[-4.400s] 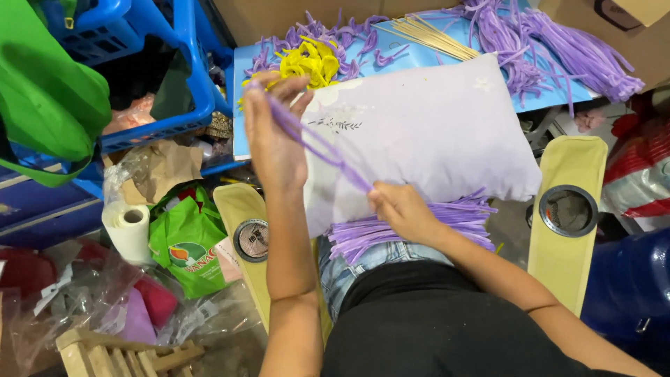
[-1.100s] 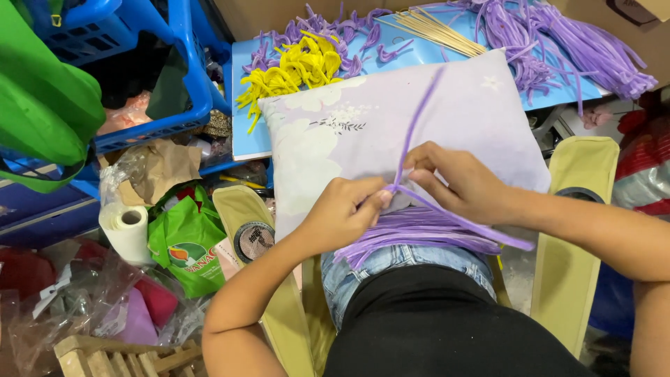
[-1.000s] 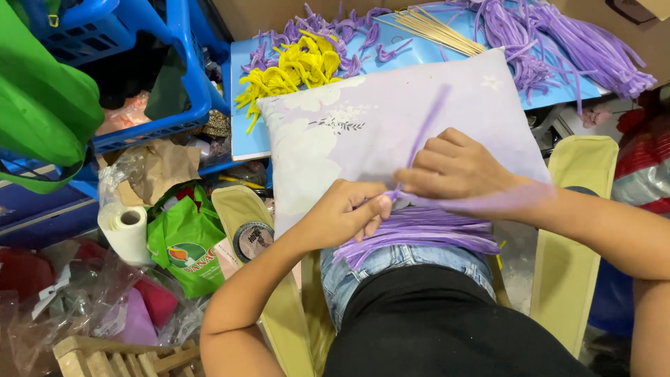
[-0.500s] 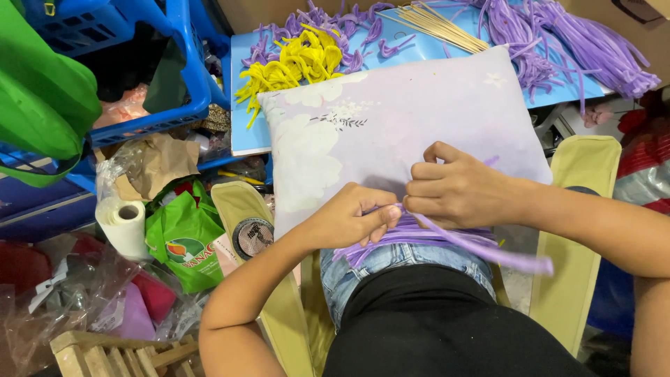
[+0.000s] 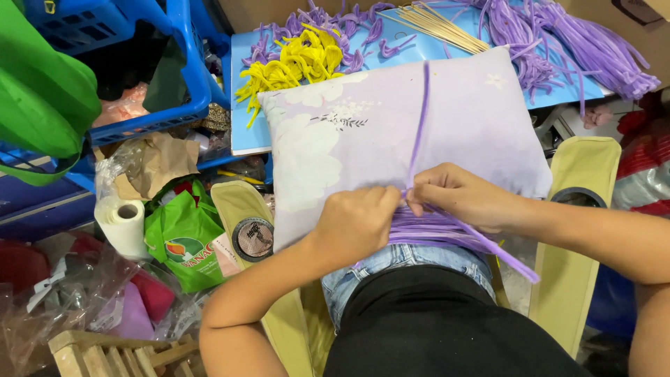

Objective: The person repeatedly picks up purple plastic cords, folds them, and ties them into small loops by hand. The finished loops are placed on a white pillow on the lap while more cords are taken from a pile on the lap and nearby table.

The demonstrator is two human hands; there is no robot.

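A pale lilac pillow [image 5: 363, 132] lies across my lap. A bundle of purple pipe cleaners [image 5: 433, 229] rests on its near edge. My left hand [image 5: 357, 222] presses on the bundle's left end, fingers curled over the stems. My right hand [image 5: 457, 195] pinches one purple pipe cleaner [image 5: 419, 122] that runs straight up over the pillow. The two hands touch at the fingertips. Another stem end [image 5: 513, 262] sticks out toward the lower right.
A blue board [image 5: 241, 119] behind the pillow carries yellow pipe cleaner shapes [image 5: 293, 66], purple pieces [image 5: 565, 42] and thin wooden sticks [image 5: 436, 24]. A blue crate [image 5: 164, 84], green bag [image 5: 183, 234], paper roll [image 5: 124, 223] and tan chair arms [image 5: 572, 230] surround me.
My right hand has swung a single purple stem from lying low to the right to standing straight up over the pillow. My left hand stays on the bundle.
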